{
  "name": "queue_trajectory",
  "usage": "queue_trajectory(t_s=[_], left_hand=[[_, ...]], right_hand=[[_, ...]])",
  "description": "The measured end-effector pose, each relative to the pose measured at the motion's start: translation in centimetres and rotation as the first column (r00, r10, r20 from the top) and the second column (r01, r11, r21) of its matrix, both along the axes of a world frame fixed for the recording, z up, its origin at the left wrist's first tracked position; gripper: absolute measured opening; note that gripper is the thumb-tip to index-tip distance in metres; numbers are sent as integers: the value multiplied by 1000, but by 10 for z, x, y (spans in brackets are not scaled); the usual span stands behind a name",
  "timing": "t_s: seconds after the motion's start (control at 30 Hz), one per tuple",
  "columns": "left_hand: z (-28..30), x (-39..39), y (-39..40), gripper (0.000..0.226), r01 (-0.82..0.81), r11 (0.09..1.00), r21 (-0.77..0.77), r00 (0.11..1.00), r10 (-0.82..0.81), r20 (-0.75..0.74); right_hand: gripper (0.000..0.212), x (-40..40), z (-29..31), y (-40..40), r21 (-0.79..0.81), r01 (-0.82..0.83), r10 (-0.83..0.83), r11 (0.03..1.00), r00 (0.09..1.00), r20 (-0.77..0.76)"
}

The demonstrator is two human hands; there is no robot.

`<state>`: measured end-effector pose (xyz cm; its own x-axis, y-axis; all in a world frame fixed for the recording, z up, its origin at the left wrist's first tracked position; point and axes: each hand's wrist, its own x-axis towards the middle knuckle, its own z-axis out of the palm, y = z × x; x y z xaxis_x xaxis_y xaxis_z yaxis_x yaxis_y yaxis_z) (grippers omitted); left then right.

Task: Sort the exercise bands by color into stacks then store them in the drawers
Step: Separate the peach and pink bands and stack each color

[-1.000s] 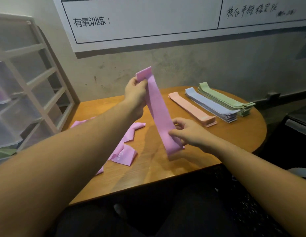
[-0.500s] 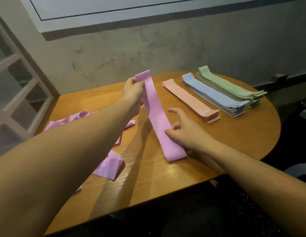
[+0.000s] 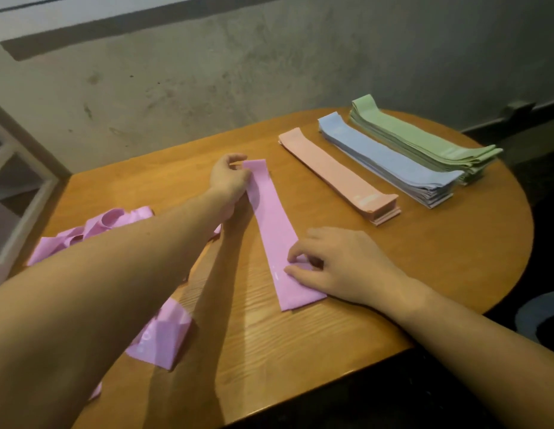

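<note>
Tabletop point(image 3: 347, 305), wooden; green stack point(image 3: 424, 144), blue stack point(image 3: 390, 164), peach stack point(image 3: 334, 173) right of pink band point(image 3: 274, 230); loose pink bands point(image 3: 93, 227) left; left hand point(image 3: 227, 181) pinches its far end; right hand point(image 3: 337, 264) fingertips press its near end.

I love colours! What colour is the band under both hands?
Pink-purple band, seen clearly in the head view.

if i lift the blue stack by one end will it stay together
Probably not. The blue stack is many thin loose layers, fanned at the near end, so they would likely droop and slide apart. The loose pink bands lie crumpled, which suggests floppy material. Supporting it from beneath looks safer.
</note>
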<state>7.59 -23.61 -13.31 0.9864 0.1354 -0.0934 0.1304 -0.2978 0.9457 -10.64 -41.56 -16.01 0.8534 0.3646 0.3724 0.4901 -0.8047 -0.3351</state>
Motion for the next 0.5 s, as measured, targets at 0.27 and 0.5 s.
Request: queue_trajectory(t_s=[0.27,0.5], left_hand=[[-8,18,5,20,-4,994,107,999,-1,44],[-10,25,4,19,-24,993,117,998,17,57]], right_hand=[[28,6,-6,0,44,-61,60,997,998,19],[31,4,-2,0,23,-49,50,999,998,-45]])
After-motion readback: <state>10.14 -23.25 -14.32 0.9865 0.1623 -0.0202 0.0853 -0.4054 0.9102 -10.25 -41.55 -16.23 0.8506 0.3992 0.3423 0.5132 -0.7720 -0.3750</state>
